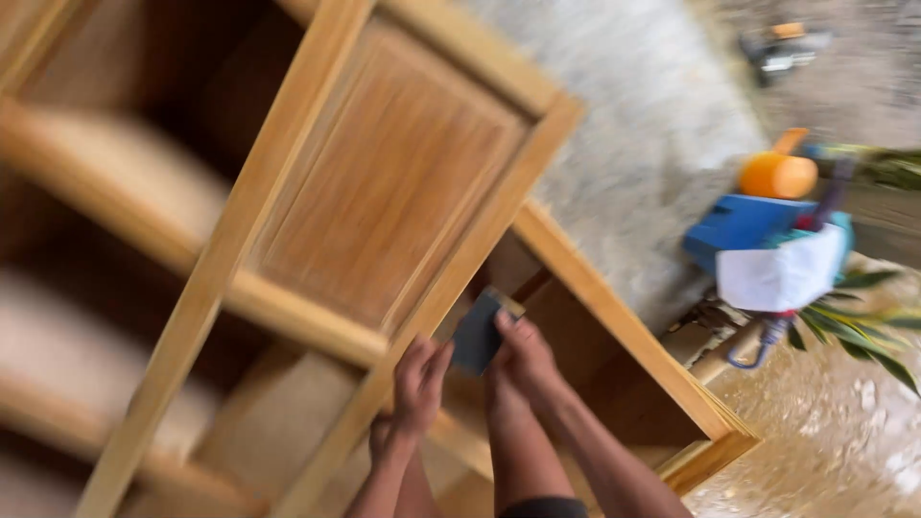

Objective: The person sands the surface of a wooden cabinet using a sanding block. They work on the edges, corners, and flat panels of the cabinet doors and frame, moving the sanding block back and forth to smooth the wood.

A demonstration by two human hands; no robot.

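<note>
The right hand (523,360) presses a dark sanding block (480,331) against the edge of a cabinet door (384,182), low in the middle of the frame. The left hand (414,384) rests just beside it on the same door stile, steadying the wood.

To sand well here, it seems best to keep the block flat to the edge, stroke along the grain, and let the left hand brace the door so it does not swing.

The block sits under the right fingers (508,326), which curl closed over its right side; its left part shows bare between the two hands. The left fingers (436,357) lie loosely bent on the wood, holding nothing. The picture is blurred, so the exact finger contact is hard to tell.

At right, well apart, stand blue and orange containers (758,206) on the floor (652,115).
</note>
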